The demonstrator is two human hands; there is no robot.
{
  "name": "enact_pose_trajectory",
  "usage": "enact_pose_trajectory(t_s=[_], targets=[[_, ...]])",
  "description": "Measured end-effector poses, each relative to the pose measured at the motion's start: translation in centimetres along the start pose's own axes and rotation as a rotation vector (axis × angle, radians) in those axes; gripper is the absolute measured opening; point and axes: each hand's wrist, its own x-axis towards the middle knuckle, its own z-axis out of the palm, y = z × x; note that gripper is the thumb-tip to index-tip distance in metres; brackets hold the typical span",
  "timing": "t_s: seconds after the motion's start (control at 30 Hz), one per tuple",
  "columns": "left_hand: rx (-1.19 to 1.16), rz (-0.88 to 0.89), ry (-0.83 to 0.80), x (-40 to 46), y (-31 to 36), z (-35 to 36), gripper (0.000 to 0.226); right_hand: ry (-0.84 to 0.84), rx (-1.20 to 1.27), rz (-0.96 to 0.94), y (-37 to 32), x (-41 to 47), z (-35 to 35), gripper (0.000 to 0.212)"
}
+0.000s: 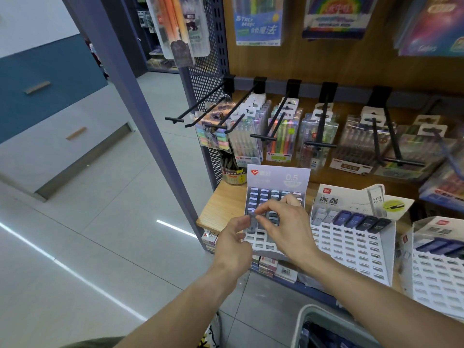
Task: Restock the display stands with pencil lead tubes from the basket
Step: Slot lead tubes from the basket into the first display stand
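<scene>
A white display stand (277, 177) marked 0.5 stands on the wooden shelf (221, 209), its upper rows filled with lead tubes and its lower slots bare. In front of it both hands meet on one grey pencil lead tube (253, 218). My right hand (286, 224) pinches the tube from above with thumb and fingers. My left hand (232, 247) holds its lower end from the left. A second stand (351, 244) to the right carries one row of tubes. A third stand (437, 267) sits at the far right. The grey basket (305, 320) with tubes is at the bottom.
Black peg hooks (208, 101) with hanging pen packs jut out above the stands. A blue upright post (150, 121) borders the shelf on the left. Tiled floor spreads to the left. Boxed stock (268, 267) fills the shelf below.
</scene>
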Motion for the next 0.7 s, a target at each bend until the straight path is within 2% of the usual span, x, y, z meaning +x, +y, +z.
enact_pose_trajectory(t_s=[0.7], targets=[[-0.046,-0.02,-0.008,0.3,0.2,-0.3,0.074,0.042,0.088,0.043,-0.6,0.8,0.9,0.016]])
